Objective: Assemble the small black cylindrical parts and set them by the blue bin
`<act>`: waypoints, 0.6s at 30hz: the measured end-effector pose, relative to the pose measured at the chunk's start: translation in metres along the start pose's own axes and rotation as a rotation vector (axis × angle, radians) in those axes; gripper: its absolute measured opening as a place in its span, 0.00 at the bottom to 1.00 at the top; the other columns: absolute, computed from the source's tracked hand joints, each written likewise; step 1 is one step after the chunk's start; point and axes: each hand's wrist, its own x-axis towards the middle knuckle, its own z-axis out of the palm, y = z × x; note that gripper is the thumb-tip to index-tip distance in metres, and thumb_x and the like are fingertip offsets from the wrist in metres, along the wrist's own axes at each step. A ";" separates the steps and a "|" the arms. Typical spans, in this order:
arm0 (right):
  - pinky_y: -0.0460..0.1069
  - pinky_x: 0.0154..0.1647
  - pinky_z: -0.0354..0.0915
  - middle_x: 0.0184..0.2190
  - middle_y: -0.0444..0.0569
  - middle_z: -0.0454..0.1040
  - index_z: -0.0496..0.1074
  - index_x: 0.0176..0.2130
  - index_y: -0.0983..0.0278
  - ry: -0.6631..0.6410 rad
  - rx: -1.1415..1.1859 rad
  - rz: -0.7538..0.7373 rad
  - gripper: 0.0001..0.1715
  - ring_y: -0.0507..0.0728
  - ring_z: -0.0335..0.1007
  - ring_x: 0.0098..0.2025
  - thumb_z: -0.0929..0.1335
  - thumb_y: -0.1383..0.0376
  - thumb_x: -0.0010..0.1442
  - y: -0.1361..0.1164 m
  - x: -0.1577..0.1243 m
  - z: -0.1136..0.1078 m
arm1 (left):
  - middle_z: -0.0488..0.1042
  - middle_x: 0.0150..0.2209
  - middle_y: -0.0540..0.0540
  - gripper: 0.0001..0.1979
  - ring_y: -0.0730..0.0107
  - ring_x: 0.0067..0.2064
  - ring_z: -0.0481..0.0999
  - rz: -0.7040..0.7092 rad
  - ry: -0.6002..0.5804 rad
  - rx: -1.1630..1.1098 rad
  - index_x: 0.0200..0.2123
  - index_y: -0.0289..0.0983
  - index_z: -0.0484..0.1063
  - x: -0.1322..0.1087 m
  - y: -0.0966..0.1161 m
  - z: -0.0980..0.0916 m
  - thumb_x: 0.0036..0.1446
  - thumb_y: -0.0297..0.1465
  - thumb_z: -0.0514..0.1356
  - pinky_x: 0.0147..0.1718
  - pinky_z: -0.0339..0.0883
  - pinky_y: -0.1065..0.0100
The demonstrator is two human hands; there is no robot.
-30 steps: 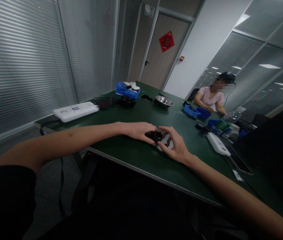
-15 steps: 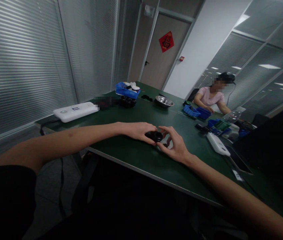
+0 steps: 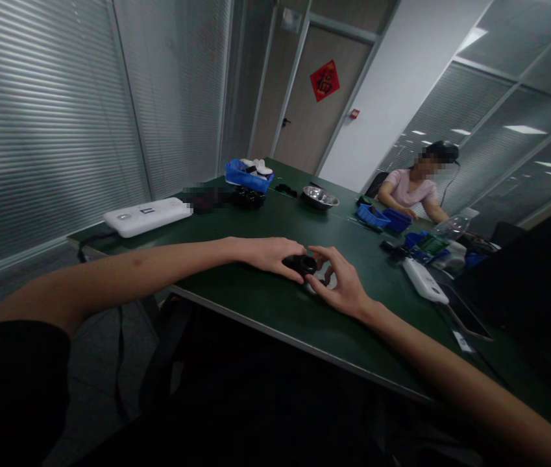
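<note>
Low over the near part of the green table (image 3: pixel 236 292), my left hand (image 3: pixel 272 253) is wrapped round a small black rounded object (image 3: pixel 299 264) with a round, ring-like end facing right. Its exact kind is not clear. From the other side, the curled thumb and fingers of my right hand (image 3: pixel 341 282) grip about that ring end. Beneath the right fingers a pale or clear patch shows, too small and partly covered to name.
A white power bank (image 3: pixel 148 217) lies at left. Farther back are a blue basket (image 3: pixel 243 176) of parts, black items (image 3: pixel 248 198) and a metal bowl (image 3: pixel 320 198). At right are a plastic bottle (image 3: pixel 443 235), another white device (image 3: pixel 425 281), a phone (image 3: pixel 465 311) and a seated person (image 3: pixel 409 188).
</note>
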 end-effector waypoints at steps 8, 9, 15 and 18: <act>0.53 0.30 0.74 0.49 0.53 0.71 0.61 0.65 0.56 -0.011 -0.002 0.004 0.33 0.60 0.72 0.40 0.71 0.55 0.66 -0.001 0.000 -0.001 | 0.75 0.52 0.38 0.26 0.58 0.52 0.75 -0.007 -0.009 -0.011 0.55 0.34 0.71 -0.001 0.002 -0.001 0.64 0.48 0.62 0.52 0.65 0.63; 0.53 0.30 0.74 0.48 0.53 0.71 0.61 0.65 0.56 -0.009 -0.007 0.008 0.33 0.59 0.72 0.39 0.71 0.55 0.66 -0.001 0.000 -0.001 | 0.75 0.52 0.38 0.26 0.58 0.52 0.75 -0.006 -0.008 -0.010 0.55 0.35 0.71 -0.001 0.002 -0.001 0.64 0.48 0.62 0.52 0.65 0.63; 0.53 0.31 0.75 0.53 0.55 0.71 0.61 0.65 0.56 -0.015 0.015 -0.051 0.30 0.61 0.72 0.44 0.68 0.58 0.68 -0.002 0.001 -0.001 | 0.76 0.51 0.38 0.28 0.58 0.51 0.75 -0.006 -0.005 -0.008 0.56 0.34 0.71 0.000 0.000 -0.001 0.63 0.50 0.62 0.50 0.65 0.63; 0.53 0.30 0.75 0.51 0.55 0.71 0.60 0.66 0.56 -0.005 -0.009 -0.009 0.33 0.61 0.72 0.43 0.70 0.54 0.67 -0.001 0.001 -0.001 | 0.75 0.51 0.38 0.27 0.57 0.51 0.75 -0.005 -0.010 -0.005 0.55 0.34 0.71 0.000 0.001 -0.001 0.64 0.50 0.61 0.50 0.65 0.62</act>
